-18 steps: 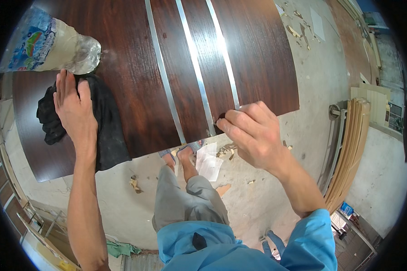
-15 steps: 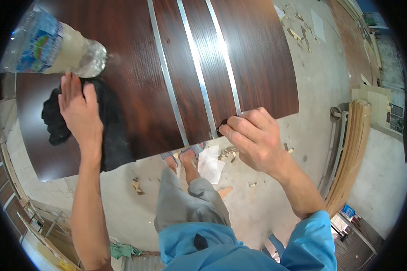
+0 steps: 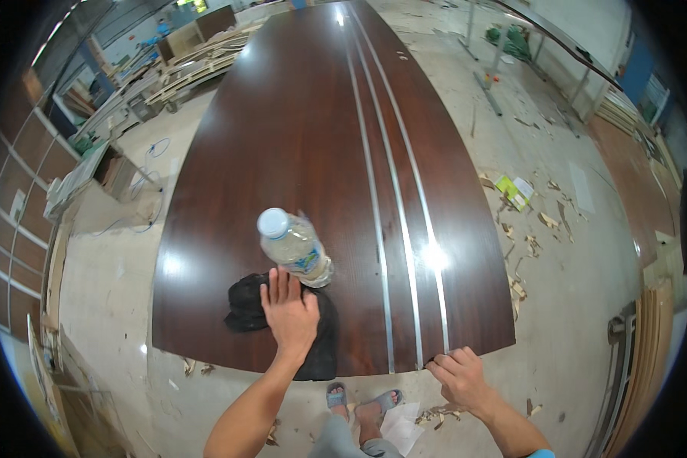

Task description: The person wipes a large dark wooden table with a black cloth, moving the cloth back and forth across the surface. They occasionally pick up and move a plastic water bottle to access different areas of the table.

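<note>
A long, glossy dark-brown wood panel (image 3: pixel 290 137) lies in front of me, with three narrow silver strips (image 3: pixel 399 221) running along its right part. My left hand (image 3: pixel 291 320) rests on a crumpled black cloth (image 3: pixel 317 347) at the near edge, fingers stretched out. Just beyond those fingertips stands a clear plastic bottle (image 3: pixel 301 248) with a white cap and a blue label. At the near ends of the strips, my right hand (image 3: pixel 460 379) is closed over the panel's edge. Something small and dark shows by its fingertips, too hidden to name.
Wood scraps (image 3: pixel 538 221) and a green-and-white packet (image 3: pixel 514 192) litter the floor to the right. Stacked boards (image 3: pixel 640 366) lean at the far right. Wooden pieces (image 3: pixel 198 72) are piled at the back left, and a blue cord (image 3: pixel 151 183) lies on the left floor.
My view has tilted up and shows the panel's far end. Both hands stay at the near edge, the left on the cloth, the right by the strip ends.
</note>
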A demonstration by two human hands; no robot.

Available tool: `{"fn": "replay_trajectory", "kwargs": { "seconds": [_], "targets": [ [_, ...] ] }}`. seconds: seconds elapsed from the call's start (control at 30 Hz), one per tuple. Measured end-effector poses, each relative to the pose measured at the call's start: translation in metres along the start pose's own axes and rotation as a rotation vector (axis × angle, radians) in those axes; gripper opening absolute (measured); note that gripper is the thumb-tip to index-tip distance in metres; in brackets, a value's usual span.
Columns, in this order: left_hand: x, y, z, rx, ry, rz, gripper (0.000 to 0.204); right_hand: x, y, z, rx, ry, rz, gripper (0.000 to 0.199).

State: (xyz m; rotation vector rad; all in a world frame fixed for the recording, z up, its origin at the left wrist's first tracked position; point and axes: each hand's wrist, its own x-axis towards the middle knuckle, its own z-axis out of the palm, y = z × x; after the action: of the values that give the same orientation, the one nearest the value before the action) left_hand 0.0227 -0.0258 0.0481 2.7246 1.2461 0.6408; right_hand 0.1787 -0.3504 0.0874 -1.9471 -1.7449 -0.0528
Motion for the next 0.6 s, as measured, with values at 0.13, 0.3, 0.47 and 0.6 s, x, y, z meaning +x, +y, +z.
{"fn": "replay_trajectory", "kwargs": {
  "seconds": [0.13,0.3,0.47,0.6],
  "targets": [
    [-0.003,-0.001,0.001,-0.021,0.022,-0.007,0.052,0.005,0.000,0.004,-0.013,0.045,0.001,0.032],
    [-0.001,0.003,-0.004,-0.060,0.038,-0.023,0.052,0.004,-0.002,0.008,-0.035,0.056,0.011,0.031],
    [-0.003,0.003,-0.002,-0.086,0.067,-0.016,0.050,-0.005,-0.005,0.001,-0.021,0.010,-0.040,0.033],
    [-0.001,0.002,-0.004,-0.123,0.077,-0.010,0.049,-0.013,-0.015,-0.007,0.009,0.006,-0.069,0.028]
  ]
}}
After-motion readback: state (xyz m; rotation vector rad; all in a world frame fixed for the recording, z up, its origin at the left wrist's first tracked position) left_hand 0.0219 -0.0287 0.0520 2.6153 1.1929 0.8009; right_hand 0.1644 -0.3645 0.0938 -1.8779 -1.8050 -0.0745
